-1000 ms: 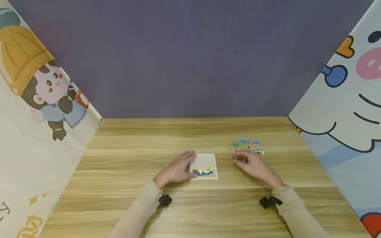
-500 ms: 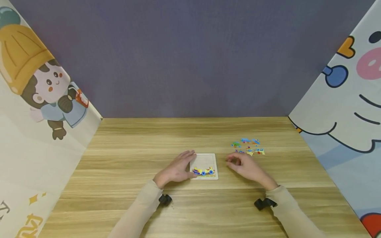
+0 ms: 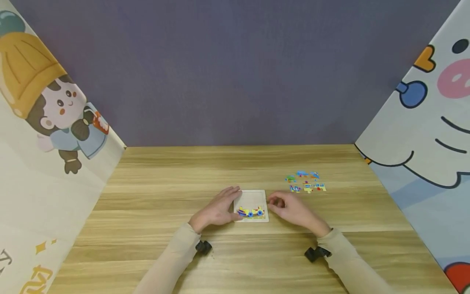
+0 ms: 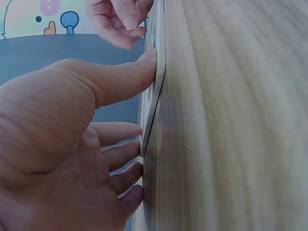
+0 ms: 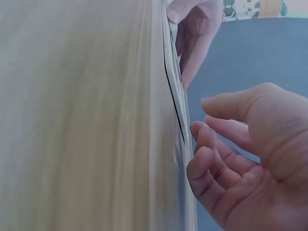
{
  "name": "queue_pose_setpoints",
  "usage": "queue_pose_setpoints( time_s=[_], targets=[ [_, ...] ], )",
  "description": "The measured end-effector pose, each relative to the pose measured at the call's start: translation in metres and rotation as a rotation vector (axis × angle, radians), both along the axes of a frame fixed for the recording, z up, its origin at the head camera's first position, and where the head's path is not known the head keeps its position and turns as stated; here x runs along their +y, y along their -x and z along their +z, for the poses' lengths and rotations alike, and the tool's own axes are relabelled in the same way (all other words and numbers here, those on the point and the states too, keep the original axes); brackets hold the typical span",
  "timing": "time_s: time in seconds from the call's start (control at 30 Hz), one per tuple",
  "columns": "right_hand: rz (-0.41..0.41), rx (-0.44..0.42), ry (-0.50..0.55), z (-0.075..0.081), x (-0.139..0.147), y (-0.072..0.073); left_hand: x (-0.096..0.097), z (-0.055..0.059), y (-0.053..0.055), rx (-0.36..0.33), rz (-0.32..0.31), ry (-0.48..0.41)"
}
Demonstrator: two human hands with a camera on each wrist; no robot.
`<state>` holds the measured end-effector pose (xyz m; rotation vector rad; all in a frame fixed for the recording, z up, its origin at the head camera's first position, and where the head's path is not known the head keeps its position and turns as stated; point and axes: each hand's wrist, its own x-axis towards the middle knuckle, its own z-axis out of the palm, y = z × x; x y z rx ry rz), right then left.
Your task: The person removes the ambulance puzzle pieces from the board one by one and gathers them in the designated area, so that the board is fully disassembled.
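A pale square puzzle board (image 3: 253,198) lies flat on the table. Along its near side sit yellow and blue puzzle pieces (image 3: 251,212) showing a vehicle's wheels. My left hand (image 3: 217,207) rests at the board's left side, thumb at the near corner and straight fingers at the far one; the left wrist view shows the thumb (image 4: 127,79) touching the board's edge. My right hand (image 3: 293,208) is just off the board's right edge, fingers loosely bent. In the right wrist view a gap separates thumb (image 5: 231,103) and fingers, and no piece is visible there.
Loose colourful puzzle pieces (image 3: 307,188) lie in two rough rows beyond my right hand, with blue and green ones (image 3: 302,173) at the back. A dark grey panel (image 3: 235,73) rises behind the table (image 3: 161,175), and printed cartoon panels flank both sides.
My right hand has moved left from the loose pieces to beside the board, uncovering the nearer row of pieces. The left hand and the board have stayed put.
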<state>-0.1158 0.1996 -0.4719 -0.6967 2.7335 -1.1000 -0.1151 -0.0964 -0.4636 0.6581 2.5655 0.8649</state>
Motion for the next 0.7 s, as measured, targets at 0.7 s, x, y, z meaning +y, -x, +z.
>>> queue_pose_setpoints(
  time_s=[0.7],
  targets=[
    [0.176,0.027,0.014,0.006,-0.051,-0.007,-0.001,-0.002,0.001,0.005,-0.015,0.002]
  ],
)
